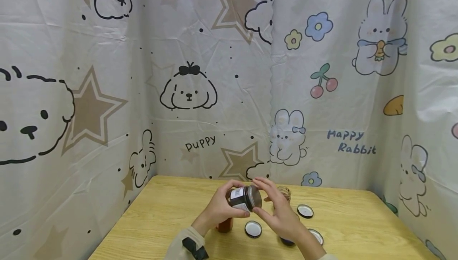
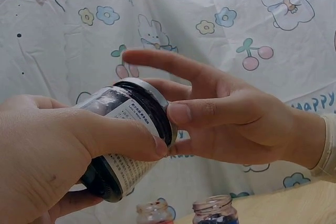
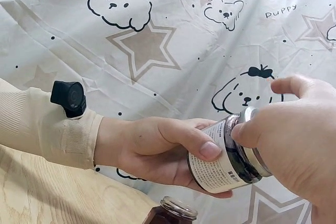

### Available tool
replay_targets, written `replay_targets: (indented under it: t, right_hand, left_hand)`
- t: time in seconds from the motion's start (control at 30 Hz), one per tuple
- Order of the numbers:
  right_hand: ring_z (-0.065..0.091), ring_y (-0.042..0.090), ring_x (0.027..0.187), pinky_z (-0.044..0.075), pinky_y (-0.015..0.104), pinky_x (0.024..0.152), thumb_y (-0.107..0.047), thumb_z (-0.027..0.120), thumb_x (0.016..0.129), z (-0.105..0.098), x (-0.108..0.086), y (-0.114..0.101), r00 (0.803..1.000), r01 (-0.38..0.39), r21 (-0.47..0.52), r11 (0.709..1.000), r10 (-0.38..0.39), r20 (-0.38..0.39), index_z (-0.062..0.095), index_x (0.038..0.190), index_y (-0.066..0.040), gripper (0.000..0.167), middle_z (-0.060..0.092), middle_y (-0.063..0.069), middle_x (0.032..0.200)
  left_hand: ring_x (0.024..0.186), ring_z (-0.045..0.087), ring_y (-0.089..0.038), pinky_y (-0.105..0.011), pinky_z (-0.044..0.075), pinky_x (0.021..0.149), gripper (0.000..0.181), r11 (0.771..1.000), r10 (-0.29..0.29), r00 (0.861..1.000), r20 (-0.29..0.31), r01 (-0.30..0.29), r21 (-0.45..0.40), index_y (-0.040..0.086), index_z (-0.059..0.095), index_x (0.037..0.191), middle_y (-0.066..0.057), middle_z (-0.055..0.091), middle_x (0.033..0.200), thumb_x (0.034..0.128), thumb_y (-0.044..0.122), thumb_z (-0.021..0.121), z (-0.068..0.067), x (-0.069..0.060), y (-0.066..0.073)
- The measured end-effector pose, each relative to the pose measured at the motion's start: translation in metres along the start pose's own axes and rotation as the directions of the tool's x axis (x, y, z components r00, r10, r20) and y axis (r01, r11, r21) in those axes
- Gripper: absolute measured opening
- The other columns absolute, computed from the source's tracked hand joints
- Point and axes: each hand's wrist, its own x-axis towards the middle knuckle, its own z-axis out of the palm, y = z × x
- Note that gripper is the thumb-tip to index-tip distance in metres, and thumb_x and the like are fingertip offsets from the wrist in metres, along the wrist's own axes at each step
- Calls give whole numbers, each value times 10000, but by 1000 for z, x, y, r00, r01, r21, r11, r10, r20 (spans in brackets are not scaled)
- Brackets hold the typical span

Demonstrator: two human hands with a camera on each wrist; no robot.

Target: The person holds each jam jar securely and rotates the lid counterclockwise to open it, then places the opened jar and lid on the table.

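A dark glass jar (image 1: 237, 198) with a black-and-white label is held tilted above the table by my left hand (image 1: 220, 204), its thumb across the label. The silver lid (image 1: 254, 196) on it faces right. Around that lid my right hand (image 1: 282, 214) is spread, its thumb against the lid's side and its index finger extended clear of it in the left wrist view. Below the held jar stands a reddish-brown jar (image 1: 225, 225), partly hidden. An open glass jar (image 1: 284, 192) shows behind my right hand.
Loose lids lie on the wooden table (image 1: 171, 200): one lid (image 1: 253, 229) in front, another lid (image 1: 305, 211) at right, a third lid (image 1: 316, 236) partly behind my right forearm. A dark round item (image 1: 287, 242) is mostly hidden there. Printed curtains (image 1: 200, 125) enclose the table.
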Motion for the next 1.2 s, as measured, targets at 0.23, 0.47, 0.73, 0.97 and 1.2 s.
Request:
replay_targets:
  t: [0.23, 0.47, 0.73, 0.97, 1.2]
  right_hand:
    - [487, 376, 1330, 556, 434, 879, -42, 781, 895, 0, -3, 1, 1000, 5, -16, 1000, -5, 21, 483, 1531, -90, 704, 371, 111, 1585]
    - [402, 389, 1415, 490, 597, 990, 8, 774, 870, 1, -2, -1, 999, 2, -52, 999, 0, 44, 531, 1491, -57, 670, 386, 100, 1583]
    - [495, 303, 1318, 545, 473, 899, 16, 762, 880, 2, 0, -3, 997, -57, -49, 997, 59, 49, 534, 1508, -207, 704, 465, 78, 1515]
    - [497, 260, 1319, 530, 550, 905, 25, 720, 840, 1, -1, -3, 996, -65, -30, 997, 67, 64, 531, 1497, -257, 740, 500, 50, 1490]
    - [508, 286, 1322, 528, 488, 907, -213, 736, 983, 0, 0, -2, 998, -48, -26, 999, 49, 35, 595, 1410, -251, 451, 533, 76, 1467]
  left_hand:
    - [1030, 665, -278, -400, 598, 825, 630, 999, 11, 1000, 11, -11, -31, 87, 582, 1317, -161, 625, 1225, 770, 45, 893, 2, -1, -2]
    - [1029, 660, -277, -397, 596, 823, 633, 999, -13, 1000, -6, 13, -37, 86, 584, 1315, -160, 635, 1205, 764, 33, 892, 1, -1, -1]
    - [1020, 663, -274, -394, 595, 810, 635, 1000, -14, 1000, -23, 13, -26, 81, 586, 1297, -155, 637, 1197, 747, 18, 897, 0, 1, -1]
    - [1026, 666, -276, -403, 595, 825, 623, 999, -10, 1000, -4, 10, -35, 77, 573, 1297, -139, 595, 1230, 763, 29, 890, 0, 0, 0]
    - [1045, 661, -284, -424, 599, 830, 633, 998, -4, 1000, 9, 4, -61, 68, 567, 1312, -151, 571, 1264, 766, 15, 883, 0, 0, 1]
